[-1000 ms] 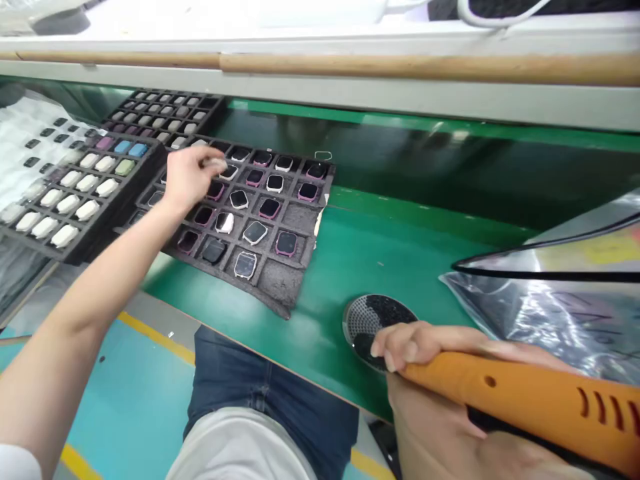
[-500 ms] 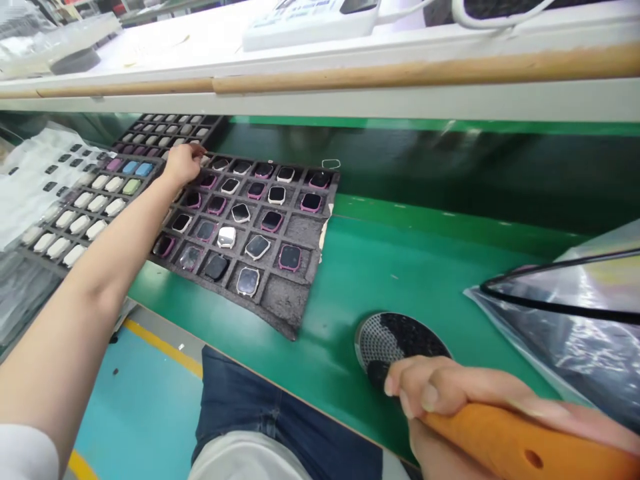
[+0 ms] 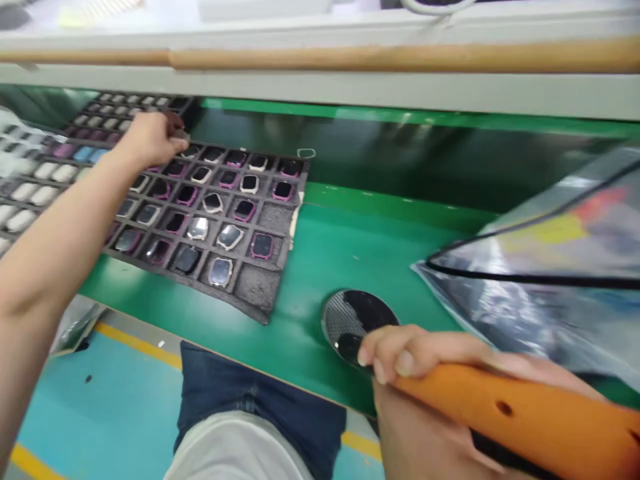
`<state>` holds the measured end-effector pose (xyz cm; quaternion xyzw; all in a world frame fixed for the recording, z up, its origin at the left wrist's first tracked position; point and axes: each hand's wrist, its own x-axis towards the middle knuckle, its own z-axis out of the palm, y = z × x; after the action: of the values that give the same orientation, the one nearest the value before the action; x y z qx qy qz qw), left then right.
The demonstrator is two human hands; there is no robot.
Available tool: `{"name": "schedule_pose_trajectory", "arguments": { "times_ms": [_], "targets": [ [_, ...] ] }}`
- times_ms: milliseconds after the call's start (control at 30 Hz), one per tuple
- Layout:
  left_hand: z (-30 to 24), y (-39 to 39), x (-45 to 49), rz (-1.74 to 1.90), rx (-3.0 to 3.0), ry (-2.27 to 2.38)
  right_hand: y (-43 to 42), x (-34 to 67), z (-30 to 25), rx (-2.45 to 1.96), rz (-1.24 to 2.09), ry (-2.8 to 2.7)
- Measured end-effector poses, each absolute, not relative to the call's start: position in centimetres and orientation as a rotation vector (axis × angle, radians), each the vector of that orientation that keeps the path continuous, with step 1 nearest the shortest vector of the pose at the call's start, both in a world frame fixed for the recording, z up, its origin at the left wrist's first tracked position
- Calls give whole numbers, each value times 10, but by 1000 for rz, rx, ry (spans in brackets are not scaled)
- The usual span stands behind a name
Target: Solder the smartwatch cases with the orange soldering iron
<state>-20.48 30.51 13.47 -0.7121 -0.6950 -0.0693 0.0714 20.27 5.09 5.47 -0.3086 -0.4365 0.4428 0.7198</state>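
Green surface, left hand pinching a small blurred part over the far left corner of a dark foam tray of smartwatch cases, right hand wrapped around an orange tool handle, fingertips over a round mesh disc near the surface's front edge

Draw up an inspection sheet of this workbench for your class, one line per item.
Surface: green bench mat, glossy.
Job's things: dark grey foam tray of square smartwatch cases, some pink-rimmed, two slots bare.
Clutter: round perforated metal disc, crinkled silver foil bag.
Hands: left hand over the tray's far edge; right hand gripping an orange plastic tool.
Cables: white cable at the top edge.
Surroundings: pale wooden rail, teal floor with yellow line.
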Motion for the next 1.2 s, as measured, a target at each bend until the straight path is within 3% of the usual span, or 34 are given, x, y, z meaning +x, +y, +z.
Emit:
{"name": "schedule_pose_trajectory", "arguments": {
  "times_ms": [100, 233, 367, 600, 1200],
  "targets": [
    [116, 224, -155, -406, -2364, -1891, 63, 201, 64, -635, 926, -955],
    [74, 98, -86, -695, -2921, -1146, 68, 202, 65, -716, 830, -985],
    [35, 32, -38, -666, -3022, -1171, 70, 198, 60, -752, 778, -1015],
    [-2, 11, -14, -810, -2869, -1394, 78, 198, 46, -722, 785, -994],
    [-4, 8, -9, -974, -2816, -1488, 76, 195, 44, -826, 823, -969]
  ]
}}
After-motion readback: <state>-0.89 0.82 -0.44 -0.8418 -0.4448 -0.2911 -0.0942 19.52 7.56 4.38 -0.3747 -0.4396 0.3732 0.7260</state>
